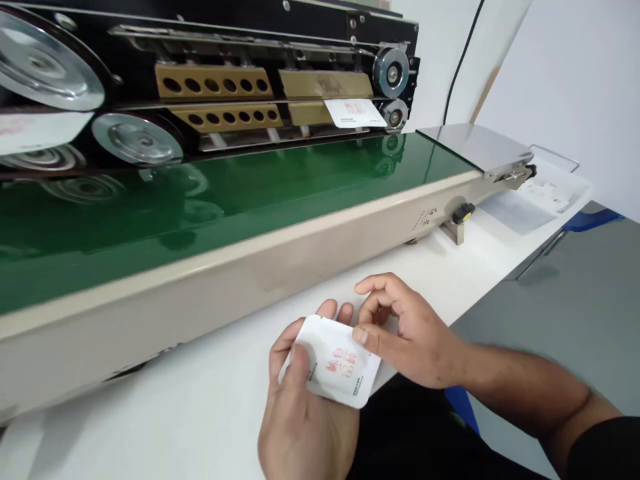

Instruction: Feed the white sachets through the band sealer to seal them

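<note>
A small white sachet (340,360) with red printed characters and rounded corners rests in my left hand (305,413). My left thumb presses on its near left side, with the fingers behind it. My right hand (405,333) is at the sachet's upper right edge. Its thumb lies over that edge, the index finger stands off, and the other fingers curl close behind. Another white sachet (356,113) sticks out from between the rollers and brass blocks of the band sealing machine (215,87). At the far left, a blurred white sachet (40,133) shows by the large wheel.
A green conveyor belt (240,207) runs along the machine behind a beige side rail (280,260). At its right end is a metal plate (475,143). Beyond it a translucent tray (520,213) holds several white sachets. The white table's edge (480,300) slants beside my right arm.
</note>
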Demonstrator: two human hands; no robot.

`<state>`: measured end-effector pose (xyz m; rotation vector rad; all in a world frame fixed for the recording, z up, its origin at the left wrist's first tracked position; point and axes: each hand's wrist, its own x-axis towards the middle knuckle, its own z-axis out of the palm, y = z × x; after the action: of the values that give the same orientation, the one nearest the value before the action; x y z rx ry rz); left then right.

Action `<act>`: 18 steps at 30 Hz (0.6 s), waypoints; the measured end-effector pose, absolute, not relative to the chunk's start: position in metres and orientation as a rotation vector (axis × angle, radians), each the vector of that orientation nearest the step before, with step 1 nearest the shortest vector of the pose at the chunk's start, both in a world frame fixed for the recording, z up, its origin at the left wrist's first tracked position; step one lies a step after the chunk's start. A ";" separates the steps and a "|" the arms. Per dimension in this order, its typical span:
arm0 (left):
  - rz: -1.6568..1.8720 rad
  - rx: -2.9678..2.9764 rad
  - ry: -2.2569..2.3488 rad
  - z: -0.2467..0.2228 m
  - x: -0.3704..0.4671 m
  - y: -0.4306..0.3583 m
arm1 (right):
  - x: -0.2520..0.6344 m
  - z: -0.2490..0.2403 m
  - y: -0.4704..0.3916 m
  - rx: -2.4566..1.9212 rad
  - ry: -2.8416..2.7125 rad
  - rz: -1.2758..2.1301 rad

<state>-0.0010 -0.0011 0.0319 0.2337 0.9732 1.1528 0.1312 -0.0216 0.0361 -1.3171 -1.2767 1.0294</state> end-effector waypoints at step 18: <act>0.890 0.366 0.788 0.027 -0.004 -0.002 | 0.136 0.055 -0.012 -1.460 -1.506 1.127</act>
<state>-0.0035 -0.0022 0.0266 0.3657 0.7879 0.8902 0.1355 -0.0116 0.0547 -1.4600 -1.5059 1.1270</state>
